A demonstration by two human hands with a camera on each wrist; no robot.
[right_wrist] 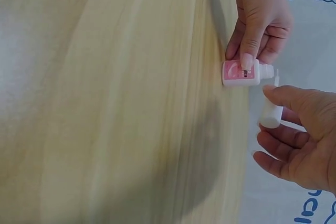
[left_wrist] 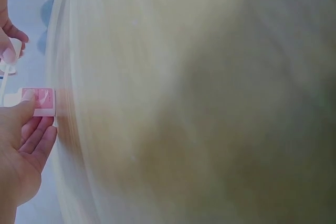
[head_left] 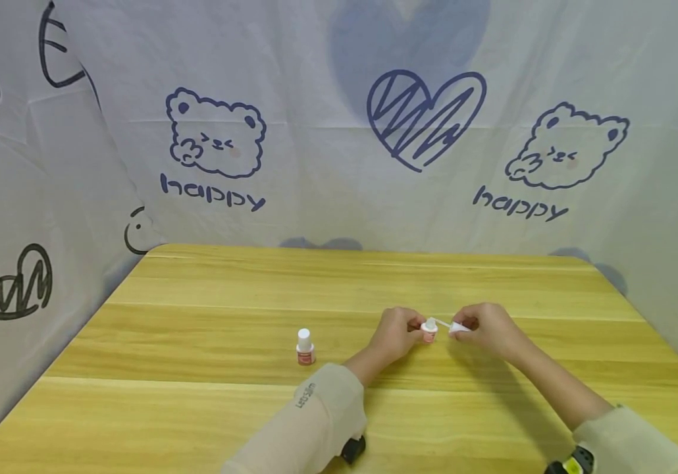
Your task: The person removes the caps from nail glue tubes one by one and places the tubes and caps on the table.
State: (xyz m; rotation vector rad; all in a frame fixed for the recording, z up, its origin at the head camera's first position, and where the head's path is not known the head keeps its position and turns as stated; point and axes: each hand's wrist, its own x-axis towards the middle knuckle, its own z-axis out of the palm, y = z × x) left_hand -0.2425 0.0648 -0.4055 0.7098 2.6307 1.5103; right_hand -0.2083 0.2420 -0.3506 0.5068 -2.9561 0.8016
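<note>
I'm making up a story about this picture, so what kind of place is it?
Probably a small work corner indoors: there's a wooden table, pale cloth hung behind it with bear drawings and hearts, and a little bottle in the person's left hand.

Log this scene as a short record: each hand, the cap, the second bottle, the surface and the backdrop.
Left hand: holds open bottle, upright
Right hand: holds white cap
Cap stem: tip near bottle mouth; contact unclear
Capped bottle: upright, left of both hands
Surface: wooden table
Backdrop: white cloth, bear and heart drawings
</note>
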